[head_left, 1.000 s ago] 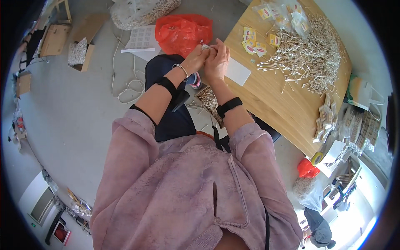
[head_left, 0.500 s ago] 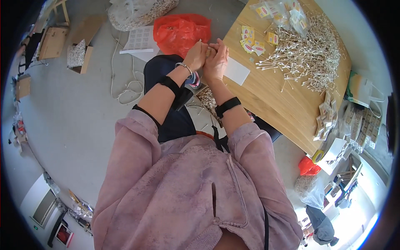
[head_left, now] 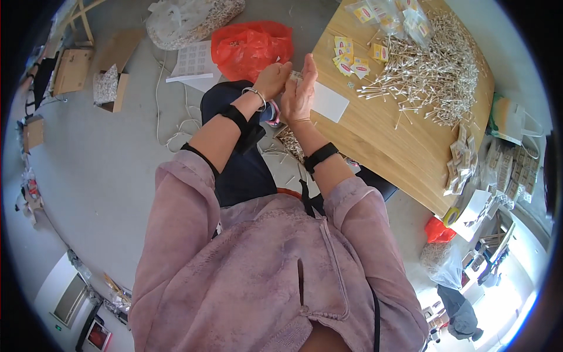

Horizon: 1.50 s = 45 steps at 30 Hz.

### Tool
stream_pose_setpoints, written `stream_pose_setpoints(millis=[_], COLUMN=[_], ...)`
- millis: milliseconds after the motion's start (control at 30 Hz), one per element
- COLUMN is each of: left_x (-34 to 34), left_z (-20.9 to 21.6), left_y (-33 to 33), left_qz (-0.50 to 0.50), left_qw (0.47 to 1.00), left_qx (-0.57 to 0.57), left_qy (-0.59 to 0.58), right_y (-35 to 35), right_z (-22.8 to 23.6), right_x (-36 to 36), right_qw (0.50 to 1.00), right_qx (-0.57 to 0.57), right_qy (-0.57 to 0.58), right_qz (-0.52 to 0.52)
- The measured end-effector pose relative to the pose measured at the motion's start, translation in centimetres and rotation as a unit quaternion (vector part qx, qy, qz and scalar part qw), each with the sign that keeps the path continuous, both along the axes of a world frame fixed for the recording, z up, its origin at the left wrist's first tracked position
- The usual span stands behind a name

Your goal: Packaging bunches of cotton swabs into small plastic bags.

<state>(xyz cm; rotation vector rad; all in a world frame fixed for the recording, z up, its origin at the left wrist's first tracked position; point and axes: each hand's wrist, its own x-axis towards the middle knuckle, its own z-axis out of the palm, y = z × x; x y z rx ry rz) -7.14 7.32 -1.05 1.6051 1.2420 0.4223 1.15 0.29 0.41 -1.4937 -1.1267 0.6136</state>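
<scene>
Above the near left edge of the table, my two hands are close together, with a small pale packet (head_left: 297, 75) between them, mostly hidden. My left hand (head_left: 272, 81) has its fingers curled on the packet's side. My right hand (head_left: 299, 97) is held edge-on, its fingers stretched out and its palm against or close to the packet. Beside my right hand lies a white sheet (head_left: 330, 103) on the wooden table (head_left: 375, 141). Several yellow-and-white cards (head_left: 345, 57) and a big loose heap of cotton swabs (head_left: 437, 73) are farther right on the table.
A red plastic bag (head_left: 252, 50) and a clear sack of swabs (head_left: 187, 23) are beyond my hands. Flat packs (head_left: 461, 161) lie at the table's right edge, near a yellow tape roll (head_left: 451, 217). Below my forearms sits a container of swabs (head_left: 290, 144). Cartons (head_left: 73, 70) stand left.
My right hand has straightened its fingers, which were bent around the small packet. My left hand has shifted slightly left, and more of the packet shows. The view has moved a little.
</scene>
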Motion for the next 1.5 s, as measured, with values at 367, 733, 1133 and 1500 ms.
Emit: stream_pose_setpoints(millis=[367, 733, 1133, 1500], left_x=[0.1, 0.1, 0.0, -0.3], left_z=[0.2, 1.5, 1.0, 0.9], left_y=[-0.3, -0.4, -0.2, 0.7], left_qz=[0.072, 0.048, 0.037, 0.004], left_qw=[0.993, 0.987, 0.99, 0.991], left_qx=[0.078, 0.125, 0.104, 0.098], left_qy=[0.044, 0.094, 0.086, 0.09], right_y=[0.1, -3.5, -1.7, -1.2], right_z=[0.2, 0.3, 0.5, 0.6], right_x=[0.2, -0.9, -0.7, -1.8], right_qw=[0.998, 0.998, 0.999, 0.998], right_qx=[0.052, -0.01, 0.027, 0.054], right_qy=[0.0, -0.06, 0.016, 0.017], right_qz=[0.038, -0.023, -0.04, -0.015])
